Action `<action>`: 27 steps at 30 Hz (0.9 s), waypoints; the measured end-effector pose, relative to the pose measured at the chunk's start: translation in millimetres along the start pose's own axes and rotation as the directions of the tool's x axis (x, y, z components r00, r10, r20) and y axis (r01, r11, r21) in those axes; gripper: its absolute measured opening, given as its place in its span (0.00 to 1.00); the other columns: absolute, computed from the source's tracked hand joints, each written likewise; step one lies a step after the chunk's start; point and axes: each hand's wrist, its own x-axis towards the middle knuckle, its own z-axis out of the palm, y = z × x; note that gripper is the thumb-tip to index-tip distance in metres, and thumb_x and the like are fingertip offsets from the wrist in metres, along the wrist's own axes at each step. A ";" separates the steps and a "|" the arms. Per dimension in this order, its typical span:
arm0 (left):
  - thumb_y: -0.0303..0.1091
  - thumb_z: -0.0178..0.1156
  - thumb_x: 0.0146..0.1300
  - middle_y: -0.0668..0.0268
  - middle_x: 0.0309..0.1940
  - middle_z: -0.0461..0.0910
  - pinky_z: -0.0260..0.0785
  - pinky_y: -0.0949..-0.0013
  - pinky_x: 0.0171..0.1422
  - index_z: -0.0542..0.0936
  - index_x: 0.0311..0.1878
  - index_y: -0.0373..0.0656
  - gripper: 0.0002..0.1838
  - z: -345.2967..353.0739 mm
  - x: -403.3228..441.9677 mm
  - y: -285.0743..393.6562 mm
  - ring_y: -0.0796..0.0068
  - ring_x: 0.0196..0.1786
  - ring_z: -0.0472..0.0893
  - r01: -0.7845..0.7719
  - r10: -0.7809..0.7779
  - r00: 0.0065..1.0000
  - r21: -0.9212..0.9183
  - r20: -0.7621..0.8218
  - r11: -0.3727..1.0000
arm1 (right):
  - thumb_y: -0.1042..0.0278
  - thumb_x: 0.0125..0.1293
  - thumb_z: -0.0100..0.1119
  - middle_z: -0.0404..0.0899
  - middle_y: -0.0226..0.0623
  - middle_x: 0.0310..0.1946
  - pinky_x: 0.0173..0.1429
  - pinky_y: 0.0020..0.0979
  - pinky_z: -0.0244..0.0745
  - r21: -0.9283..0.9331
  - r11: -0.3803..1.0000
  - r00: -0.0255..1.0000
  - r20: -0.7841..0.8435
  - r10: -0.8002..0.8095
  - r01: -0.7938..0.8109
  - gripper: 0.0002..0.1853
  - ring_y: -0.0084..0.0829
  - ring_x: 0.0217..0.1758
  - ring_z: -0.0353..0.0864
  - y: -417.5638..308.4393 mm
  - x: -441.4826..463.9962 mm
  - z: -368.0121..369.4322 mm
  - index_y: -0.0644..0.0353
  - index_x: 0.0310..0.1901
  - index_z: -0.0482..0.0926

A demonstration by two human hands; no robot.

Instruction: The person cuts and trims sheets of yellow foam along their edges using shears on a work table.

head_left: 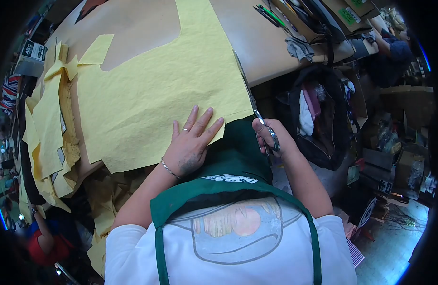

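Observation:
A large yellow sheet (152, 90) lies over the table and reaches past its near edge. My left hand (192, 145) rests flat on the sheet's lower part, fingers spread, with a ring and a bracelet on. In my right hand (271, 137) is a pair of scissors (247, 85), thumb and fingers at the handles. The long blades run up along the sheet's right edge, and a thin line crosses the sheet near their pivot. Whether the blades are parted is hard to tell.
Yellow scraps (50, 128) are piled at the left. An open black bag (323, 114) hangs or stands right of the table (261, 52). Pens (271, 15) and a grey cloth (299, 48) lie at the top right. People's arms show at the far right and lower left.

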 end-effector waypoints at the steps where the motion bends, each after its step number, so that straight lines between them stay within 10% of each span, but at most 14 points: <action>1: 0.25 0.48 0.54 0.64 0.66 0.48 0.44 0.32 0.59 0.57 0.64 0.57 0.32 0.4 -0.1 0.0 0.54 0.69 0.44 0.000 0.000 1.000 -0.002 -0.003 1.000 | 0.20 0.38 0.46 0.67 0.28 0.14 0.18 0.21 0.66 -0.015 1.000 1.000 -0.008 0.000 0.000 0.41 0.18 0.13 0.69 -0.2 -0.7 0.2 0.62 0.24 0.69; 27: 0.21 0.46 0.51 0.63 0.66 0.48 0.45 0.32 0.59 0.57 0.63 0.58 0.34 1.0 -5.8 1.3 0.53 0.69 0.44 -0.023 0.023 1.000 -0.020 -0.008 1.000 | 0.24 0.45 0.46 0.64 0.28 0.14 0.22 0.21 0.62 0.089 0.996 0.999 0.034 -0.030 0.027 0.35 0.20 0.15 0.66 -13.5 4.0 0.8 0.57 0.21 0.65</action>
